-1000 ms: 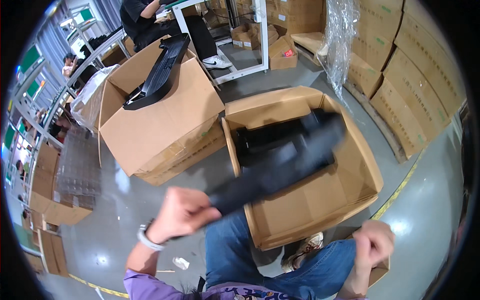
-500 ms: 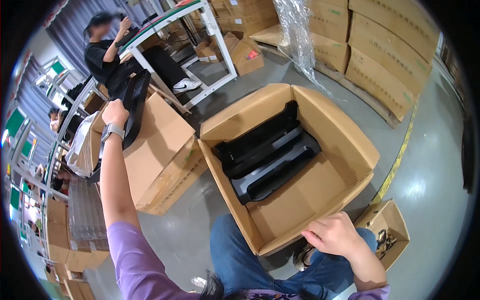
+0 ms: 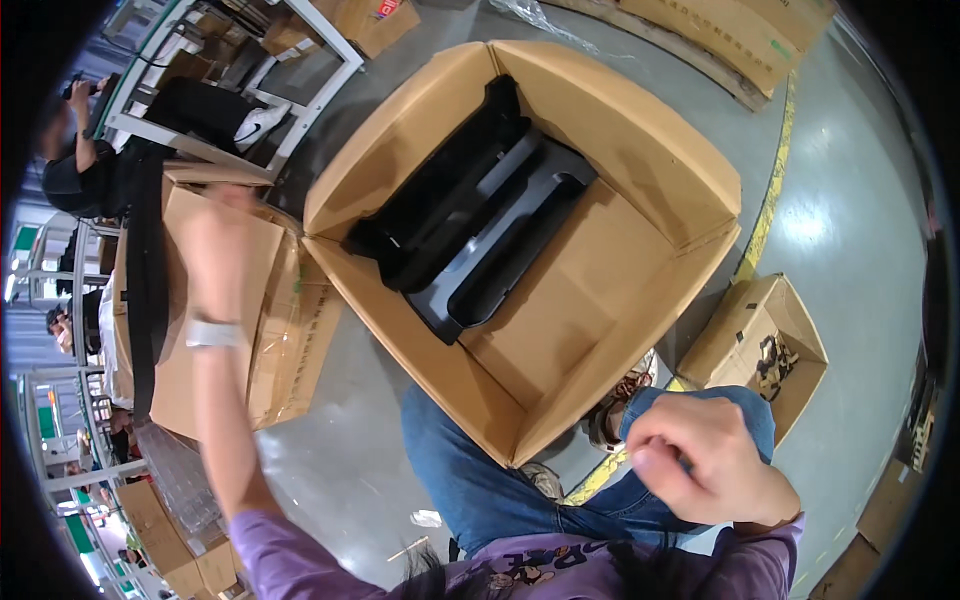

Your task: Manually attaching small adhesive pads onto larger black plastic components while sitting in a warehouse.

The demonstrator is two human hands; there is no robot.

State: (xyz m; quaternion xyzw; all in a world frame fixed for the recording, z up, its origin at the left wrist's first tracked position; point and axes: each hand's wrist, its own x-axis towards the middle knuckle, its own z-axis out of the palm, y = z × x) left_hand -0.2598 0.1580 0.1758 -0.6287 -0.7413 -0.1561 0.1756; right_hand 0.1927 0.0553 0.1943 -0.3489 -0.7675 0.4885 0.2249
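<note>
An open cardboard box [image 3: 600, 330] stands on the floor before my knees. Two long black plastic trough-shaped parts lie side by side in its far left portion: one [image 3: 440, 200] against the wall, the other [image 3: 525, 250] nearer the middle. To the left, my left hand [image 3: 215, 245] hovers over a closed carton [image 3: 205, 375], its fingers smeared by motion. Another long black plastic part [image 3: 150, 290] rests along that carton's left side, apart from the hand. My right hand [image 3: 705, 460] is curled closed above my right knee, with nothing visible in it.
A small carton [image 3: 735, 340] with dark and tan scraps sits at right, beside a yellow floor line [image 3: 770, 210]. A white-framed workbench [image 3: 310, 110] and a seated person [image 3: 85, 165] are at the upper left. Stacked cartons [image 3: 740, 40] on a pallet stand at the back.
The view has swung so the box appears higher and further left. My left hand has come away from the black part it held by the carton. My right hand has left the box's near rim.
</note>
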